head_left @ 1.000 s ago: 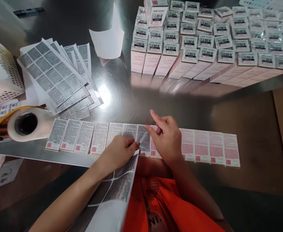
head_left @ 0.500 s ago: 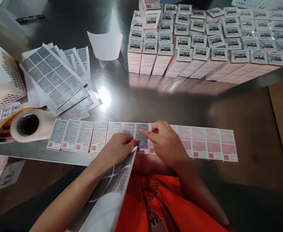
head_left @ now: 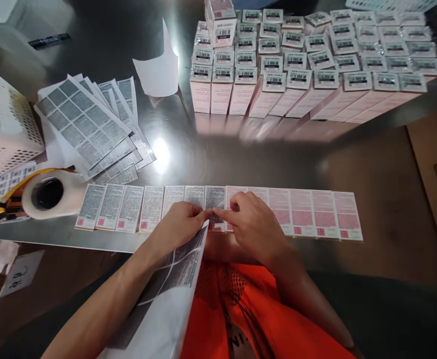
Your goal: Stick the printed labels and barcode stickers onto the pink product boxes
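A row of small boxes runs along the table's near edge. Those on the left carry grey printed labels (head_left: 130,207); the pink-printed boxes (head_left: 302,212) on the right show their own faces. My left hand (head_left: 183,219) is closed on a label sheet (head_left: 166,304), which hangs down over my forearm and lap. Its thumb tip rests at the lower part of the rightmost grey label (head_left: 215,197). My right hand (head_left: 257,224) holds nothing; its index finger is stretched onto that same label, with the other fingers curled. The two fingertips nearly meet there.
Several wrapped boxes with barcodes (head_left: 246,75) stand at the back right. Fanned label sheets (head_left: 87,119) lie at left, near a tape roll (head_left: 59,193) in a yellow dispenser and a white perforated basket (head_left: 9,129). A curled white paper (head_left: 158,70) and a black marker (head_left: 49,41) lie farther back.
My right index fingertip has slid down and slightly left over the label, toward my left thumb. The camera view has shifted a little.
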The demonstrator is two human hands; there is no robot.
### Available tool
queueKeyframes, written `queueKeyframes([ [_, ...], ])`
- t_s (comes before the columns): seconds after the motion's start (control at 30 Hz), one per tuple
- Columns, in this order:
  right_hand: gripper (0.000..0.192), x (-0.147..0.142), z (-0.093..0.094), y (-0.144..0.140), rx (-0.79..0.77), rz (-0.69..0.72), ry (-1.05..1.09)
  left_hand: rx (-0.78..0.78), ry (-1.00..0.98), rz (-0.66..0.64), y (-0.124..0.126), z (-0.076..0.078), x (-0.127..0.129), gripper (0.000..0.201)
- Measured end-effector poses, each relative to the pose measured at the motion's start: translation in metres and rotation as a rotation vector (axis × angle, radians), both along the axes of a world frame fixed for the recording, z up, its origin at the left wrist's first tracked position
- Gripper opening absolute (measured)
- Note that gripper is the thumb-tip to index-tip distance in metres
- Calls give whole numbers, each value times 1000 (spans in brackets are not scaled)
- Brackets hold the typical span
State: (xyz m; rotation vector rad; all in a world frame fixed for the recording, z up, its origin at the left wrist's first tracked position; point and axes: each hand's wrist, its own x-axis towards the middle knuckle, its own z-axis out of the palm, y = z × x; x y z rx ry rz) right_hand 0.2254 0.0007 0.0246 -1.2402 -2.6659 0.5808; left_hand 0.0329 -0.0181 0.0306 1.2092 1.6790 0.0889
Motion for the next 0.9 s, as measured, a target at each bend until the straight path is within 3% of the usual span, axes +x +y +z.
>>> queueKeyframes([
  [0.3, 28, -3, 11, -5, 31, -38, -70, 84, 212, -82, -3, 11, 9, 52],
  [0.47, 26, -5, 12, -8, 72, -21, -88, 110, 303, -68, -14, 21, -3, 55],
  [0.7, 30, 2, 8, -30, 140, 58, -52, 173, 412, 156, -28, 38, -38, 57],
  [0.9, 28, 3, 11, -44, 119, 57, -35, 326, 425, 312, -31, 39, -49, 52],
])
